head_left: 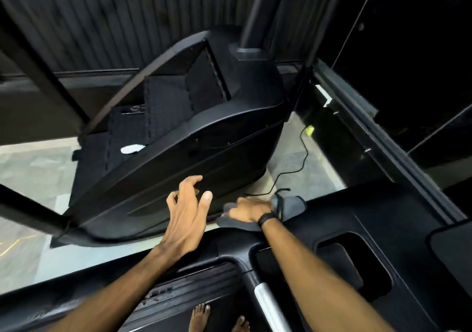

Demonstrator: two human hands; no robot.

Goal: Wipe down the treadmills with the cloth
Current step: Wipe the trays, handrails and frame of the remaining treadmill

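the person is standing barefoot on the near treadmill (370,219), looking down over its black console. the right hand (251,210) is lying palm down on a grey cloth (291,204), pressing it against the top front edge of the console. the fingers are reaching forward over the cloth; whether they are curling round its far edge cannot be told from this view. part of the cloth is showing to the right of the hand beyond the wrist, and part is showing below the hand on the left. a black band (267,218) is sitting on the right wrist.

the left hand (187,214) is hovering in the air just left of the right hand, above the gap between the two machines. its fingers are spreading loosely with a slight curl, and it is holding nothing.

a second black machine (204,137) is standing ahead on the pale floor (33,168), apart from the console. a white object (131,149) is lying on its deck. a black cable (304,158) is running across the floor to the right of that machine. a silver handgrip (268,303) is showing at the bottom of the view, with the person's bare feet (219,319) just left of it.
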